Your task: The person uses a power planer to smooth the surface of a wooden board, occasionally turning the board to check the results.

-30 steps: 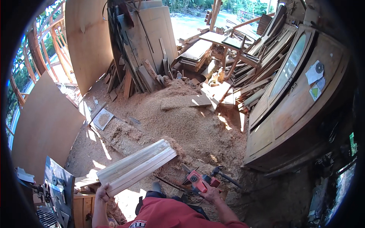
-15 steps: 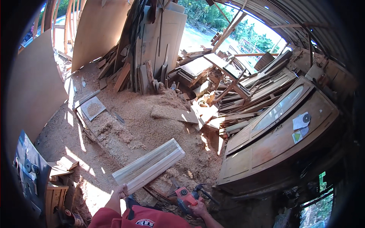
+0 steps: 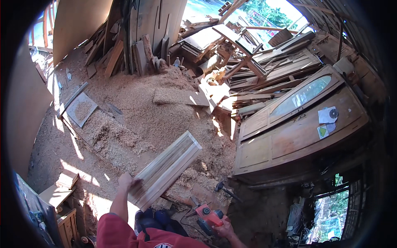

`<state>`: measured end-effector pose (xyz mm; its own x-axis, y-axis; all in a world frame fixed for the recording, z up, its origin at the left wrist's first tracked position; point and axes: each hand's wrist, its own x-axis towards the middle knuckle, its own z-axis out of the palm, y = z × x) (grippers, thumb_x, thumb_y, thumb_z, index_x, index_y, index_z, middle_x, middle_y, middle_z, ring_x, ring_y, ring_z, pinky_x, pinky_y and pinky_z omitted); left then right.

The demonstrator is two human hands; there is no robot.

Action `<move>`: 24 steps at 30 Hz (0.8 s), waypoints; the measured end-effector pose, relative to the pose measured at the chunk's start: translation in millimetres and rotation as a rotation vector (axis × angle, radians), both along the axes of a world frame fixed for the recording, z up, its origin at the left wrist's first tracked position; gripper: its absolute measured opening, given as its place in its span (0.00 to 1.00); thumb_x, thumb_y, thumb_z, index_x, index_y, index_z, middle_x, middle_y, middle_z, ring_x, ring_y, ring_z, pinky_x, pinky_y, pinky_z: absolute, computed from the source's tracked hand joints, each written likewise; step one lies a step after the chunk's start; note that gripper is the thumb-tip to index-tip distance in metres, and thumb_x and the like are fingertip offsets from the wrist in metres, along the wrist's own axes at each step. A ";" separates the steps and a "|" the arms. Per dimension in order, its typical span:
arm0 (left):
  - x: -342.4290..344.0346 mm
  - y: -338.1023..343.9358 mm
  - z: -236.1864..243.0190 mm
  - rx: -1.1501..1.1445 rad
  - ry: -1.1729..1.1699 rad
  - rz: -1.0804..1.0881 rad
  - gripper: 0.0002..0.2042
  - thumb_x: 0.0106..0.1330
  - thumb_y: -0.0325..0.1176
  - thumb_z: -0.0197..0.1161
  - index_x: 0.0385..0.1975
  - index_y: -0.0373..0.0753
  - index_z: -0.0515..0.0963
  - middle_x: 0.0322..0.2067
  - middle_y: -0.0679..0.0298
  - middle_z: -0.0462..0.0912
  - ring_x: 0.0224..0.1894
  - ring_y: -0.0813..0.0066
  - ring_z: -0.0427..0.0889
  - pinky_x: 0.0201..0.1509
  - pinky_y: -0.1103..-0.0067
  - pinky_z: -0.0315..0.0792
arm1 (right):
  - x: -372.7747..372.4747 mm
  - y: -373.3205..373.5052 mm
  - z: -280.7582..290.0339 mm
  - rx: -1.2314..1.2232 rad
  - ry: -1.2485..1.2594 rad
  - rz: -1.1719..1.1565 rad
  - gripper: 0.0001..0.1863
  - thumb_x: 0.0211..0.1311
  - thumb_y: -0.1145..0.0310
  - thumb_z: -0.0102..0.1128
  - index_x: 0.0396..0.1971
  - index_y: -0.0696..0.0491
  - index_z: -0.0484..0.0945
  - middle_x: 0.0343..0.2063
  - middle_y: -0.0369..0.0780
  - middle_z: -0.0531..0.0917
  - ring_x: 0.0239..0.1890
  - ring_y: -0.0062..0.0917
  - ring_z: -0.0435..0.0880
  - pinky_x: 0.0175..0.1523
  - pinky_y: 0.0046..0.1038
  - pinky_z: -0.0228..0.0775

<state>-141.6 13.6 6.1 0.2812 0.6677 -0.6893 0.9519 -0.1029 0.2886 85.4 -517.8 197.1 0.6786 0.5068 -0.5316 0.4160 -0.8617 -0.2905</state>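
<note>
A pale wooden panel, with raised strips along its long sides, slants across the area before me. My left hand is at the panel's left edge near its close end. A dark reddish-brown smear lies on the wood beside that hand; its fingers are blurred, and I cannot tell whether they grip anything. To the right of the panel's near end, my right hand is closed round the handle of a red and dark electric planer. The planer is apart from the panel.
A hammer lies on a shavings-covered board just beyond the planer. Heaped wood shavings cover the ground ahead. A large wooden door lies at the right, and stacked timber fills the back. A dark cable trails near my legs.
My left hand has shifted from the panel's near end up along its left edge. The panel points more away from me. My right hand still holds the planer; the hammer now shows clear of it.
</note>
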 end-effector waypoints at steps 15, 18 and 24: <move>-11.0 -74.5 48.9 -0.387 -0.611 0.116 0.21 0.67 0.47 0.71 0.39 0.29 0.87 0.27 0.61 0.87 0.28 0.78 0.82 0.33 0.73 0.76 | -8.7 -18.4 -0.9 0.347 0.035 -0.131 0.18 0.53 0.63 0.79 0.41 0.53 0.84 0.39 0.46 0.86 0.42 0.41 0.88 0.47 0.40 0.81; -53.3 -65.8 65.9 -0.141 -0.419 0.079 0.21 0.66 0.48 0.72 0.38 0.30 0.87 0.26 0.60 0.87 0.28 0.78 0.83 0.33 0.73 0.77 | -10.7 -51.5 -1.3 0.299 0.022 -0.131 0.22 0.52 0.59 0.80 0.42 0.53 0.82 0.33 0.47 0.87 0.36 0.46 0.89 0.42 0.41 0.82; -81.3 -39.6 88.1 0.069 -0.399 0.117 0.25 0.61 0.49 0.76 0.38 0.27 0.86 0.29 0.49 0.90 0.30 0.63 0.89 0.36 0.68 0.81 | -19.4 -112.8 -4.4 0.321 0.039 -0.191 0.23 0.52 0.58 0.80 0.44 0.53 0.82 0.30 0.49 0.87 0.35 0.47 0.89 0.40 0.42 0.82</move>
<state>-222.9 -26.1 94.2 0.4367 0.7518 -0.4940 0.7732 -0.0330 0.6334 66.1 -630.6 192.7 0.7591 0.5184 -0.3937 0.2402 -0.7852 -0.5708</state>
